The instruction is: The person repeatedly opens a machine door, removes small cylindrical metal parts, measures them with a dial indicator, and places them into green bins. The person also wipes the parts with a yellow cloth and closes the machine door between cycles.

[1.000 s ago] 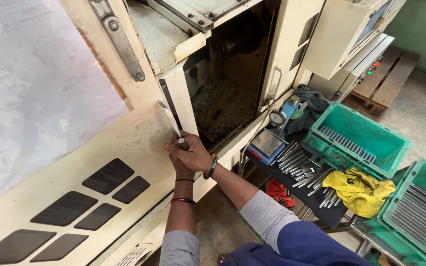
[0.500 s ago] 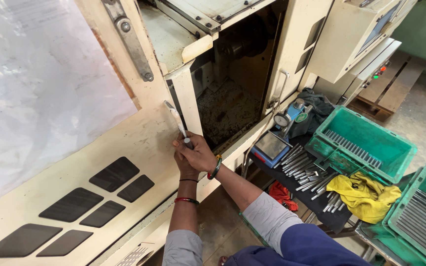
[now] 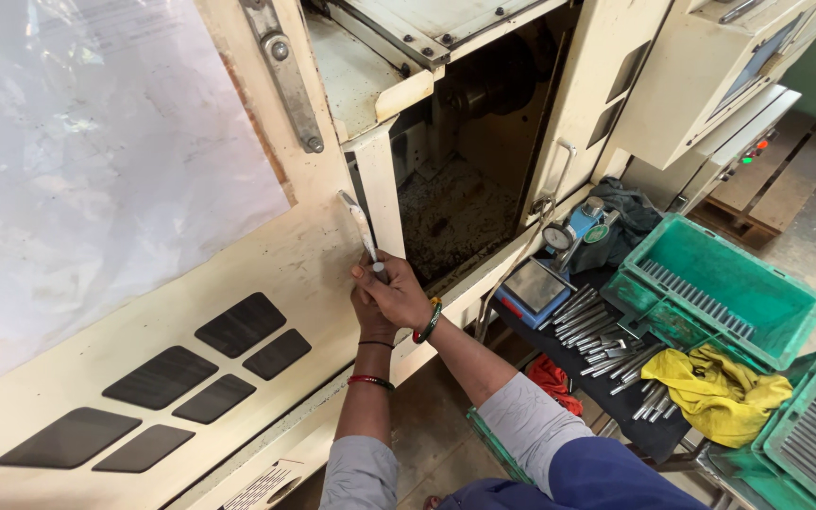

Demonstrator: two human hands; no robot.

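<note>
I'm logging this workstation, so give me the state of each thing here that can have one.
Machine door: slid open, chamber showing.
Door handle: gripped at its lower end.
Right hand: closed on the door handle.
Left hand: tucked under the right hand, grip hidden.
Green crate: open, a row of metal pins inside.
Yellow cloth: crumpled, lying loose.
Dial gauge: upright on its base.

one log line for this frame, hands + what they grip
right hand: gripping door handle | left hand: under the right, grip hidden | machine door: cream | green crate: right
</note>
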